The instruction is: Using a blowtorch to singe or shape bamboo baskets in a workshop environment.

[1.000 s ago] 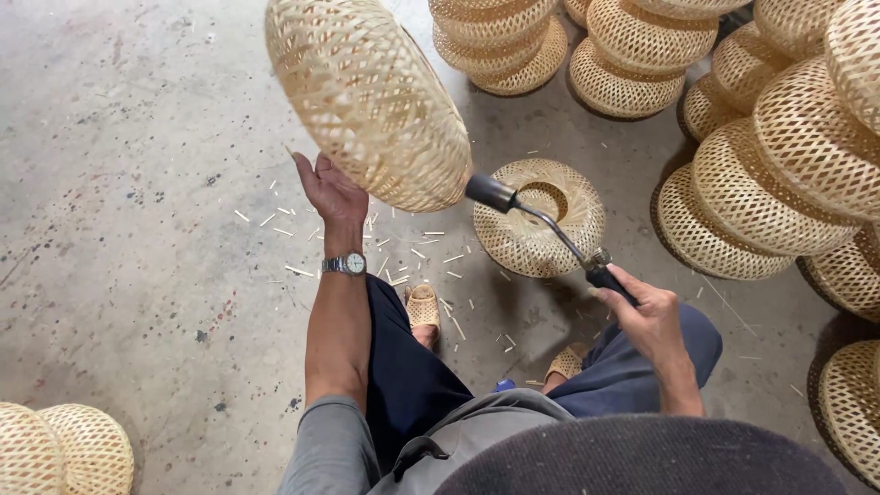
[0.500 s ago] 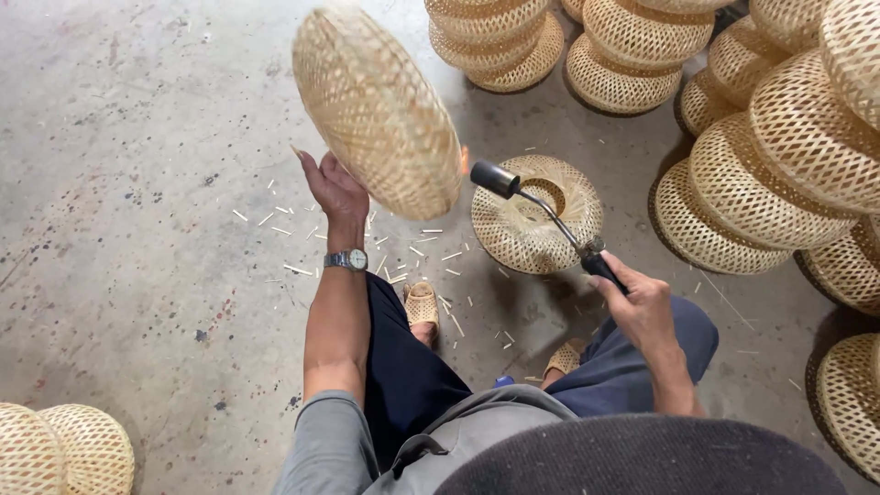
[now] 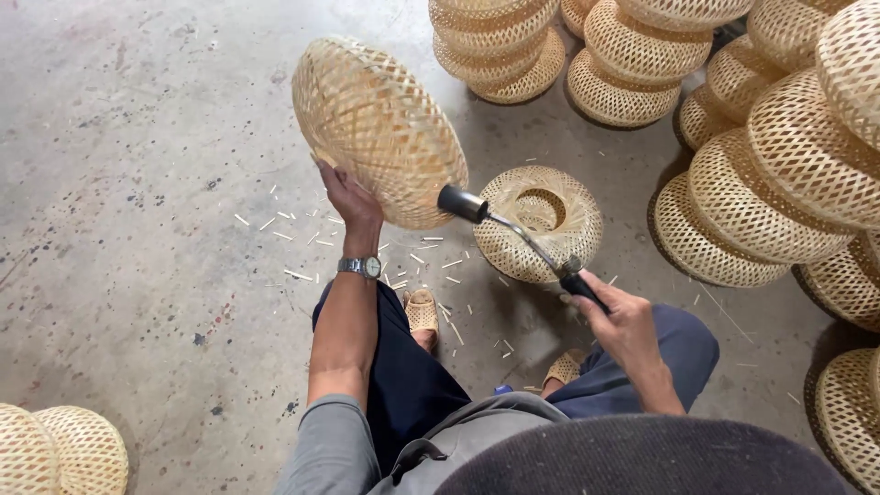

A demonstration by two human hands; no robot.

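Honestly, the woven bamboo lampshade (image 3: 378,128) was up in the air, tilted, left hand (image 3: 349,200) clamped on its lower rim. Right hand (image 3: 616,316) was closed round a gas torch (image 3: 513,231), nozzle almost touching the weave. I'd keep that tip moving so nothing scorches. Another lampshade (image 3: 541,223) sat just behind on the concrete floor (image 3: 137,229), stacked lampshades (image 3: 779,174) crowding the right.

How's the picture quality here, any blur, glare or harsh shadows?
Head view: soft, even light, no glare; the woven bamboo shade in the left hand and the torch in the right hand look sharp; only faint shadows lie on the concrete floor.
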